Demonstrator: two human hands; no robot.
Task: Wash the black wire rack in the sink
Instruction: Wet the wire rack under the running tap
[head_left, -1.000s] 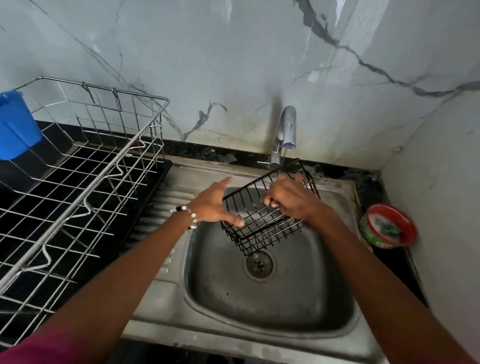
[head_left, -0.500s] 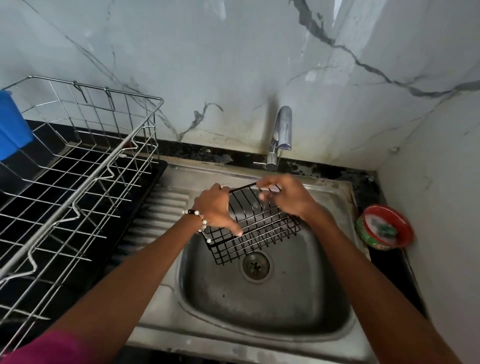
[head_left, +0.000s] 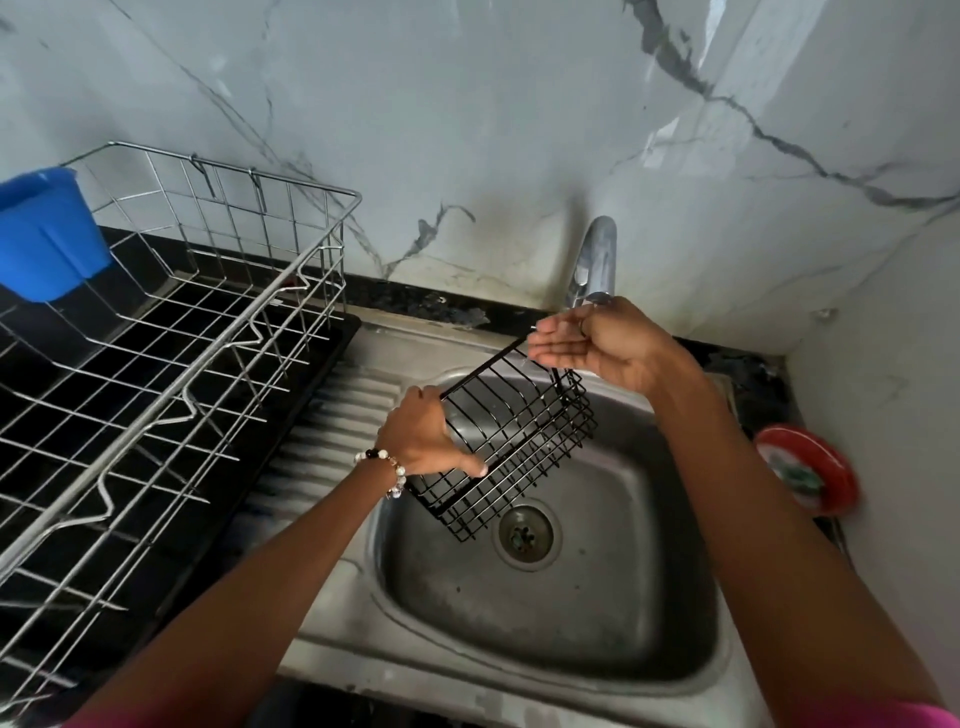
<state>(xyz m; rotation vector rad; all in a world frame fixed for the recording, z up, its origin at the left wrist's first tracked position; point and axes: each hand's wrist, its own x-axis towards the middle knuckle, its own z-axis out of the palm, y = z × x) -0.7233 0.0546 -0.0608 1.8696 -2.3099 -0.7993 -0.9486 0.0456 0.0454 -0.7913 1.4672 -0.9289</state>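
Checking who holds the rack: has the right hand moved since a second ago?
Yes. The right hand has left the black wire rack and risen, palm open, to the tap.

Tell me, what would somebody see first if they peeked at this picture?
Probably the black wire rack, held tilted over the steel sink by the left hand. The right hand is cupped, palm up, just under the tap. A big silver dish rack stands to the left.

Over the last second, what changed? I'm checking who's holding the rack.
The right hand let go of the rack and now cups open under the tap. The left hand kept its grip on the rack's left edge, over the sink.
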